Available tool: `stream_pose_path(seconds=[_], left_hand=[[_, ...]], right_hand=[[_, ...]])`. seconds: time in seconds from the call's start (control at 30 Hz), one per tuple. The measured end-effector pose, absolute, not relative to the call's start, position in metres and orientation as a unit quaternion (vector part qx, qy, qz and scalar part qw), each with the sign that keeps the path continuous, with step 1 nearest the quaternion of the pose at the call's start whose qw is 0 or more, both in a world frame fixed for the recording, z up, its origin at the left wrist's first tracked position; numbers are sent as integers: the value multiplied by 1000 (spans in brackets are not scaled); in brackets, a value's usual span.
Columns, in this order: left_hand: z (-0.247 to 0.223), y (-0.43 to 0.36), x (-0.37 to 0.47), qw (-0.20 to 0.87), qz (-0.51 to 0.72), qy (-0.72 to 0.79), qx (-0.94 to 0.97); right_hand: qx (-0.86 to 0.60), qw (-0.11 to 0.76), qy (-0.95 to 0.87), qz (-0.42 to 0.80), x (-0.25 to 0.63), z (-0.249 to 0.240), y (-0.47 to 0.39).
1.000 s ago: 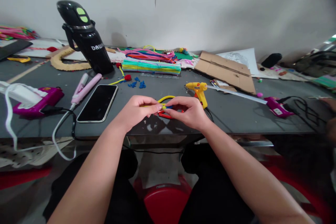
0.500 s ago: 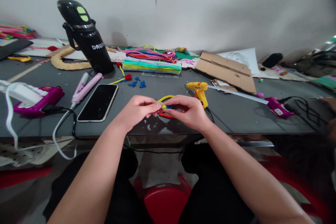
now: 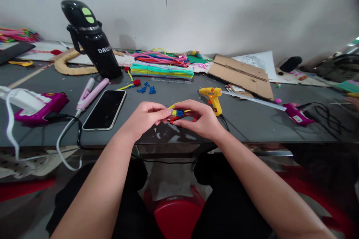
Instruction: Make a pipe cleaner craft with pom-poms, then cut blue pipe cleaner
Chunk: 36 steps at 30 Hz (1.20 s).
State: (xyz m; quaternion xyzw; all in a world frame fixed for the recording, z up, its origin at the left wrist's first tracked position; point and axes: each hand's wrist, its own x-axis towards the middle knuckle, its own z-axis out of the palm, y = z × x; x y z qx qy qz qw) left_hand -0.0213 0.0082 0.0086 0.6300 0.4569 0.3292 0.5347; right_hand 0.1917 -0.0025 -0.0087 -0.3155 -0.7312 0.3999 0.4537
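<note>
Pinched between the thumb and fingers of my left hand (image 3: 150, 119) is the left end of a small yellow-and-blue fuzzy piece (image 3: 178, 113). My right hand (image 3: 200, 119) curves around its right side, thumb and fingertips apart, with the blue part showing between them. A yellow stem runs behind my right fingers. Red-handled pliers (image 3: 175, 119) lie on the table just under the piece, partly hidden by my hands. Small blue twisted bits (image 3: 152, 90) and a yellow stem with red balls (image 3: 136, 82) are further back.
A yellow glue gun (image 3: 213, 97) stands right of my hands. A phone (image 3: 105, 109), pink iron (image 3: 92, 95) and black bottle (image 3: 98, 48) are at left. Pipe cleaner bundles (image 3: 162, 71) and cardboard (image 3: 241, 76) lie behind. Purple power sockets (image 3: 298, 115) sit at right.
My right fingers have loosened and spread from the piece, so more of its blue part shows. My left hand has hardly moved.
</note>
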Motion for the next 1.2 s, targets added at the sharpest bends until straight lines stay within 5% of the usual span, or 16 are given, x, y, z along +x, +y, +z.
stream_pose_path(seconds=[0.5, 0.97, 1.2], left_hand=[[4, 10, -19, 525, 321, 459, 641], [4, 8, -22, 489, 352, 480, 637], [-1, 10, -22, 497, 356, 487, 623]], right_hand=[[-331, 467, -771, 278, 192, -9, -1], [-352, 448, -714, 407, 191, -12, -2], [-342, 464, -752, 319, 190, -15, -1]])
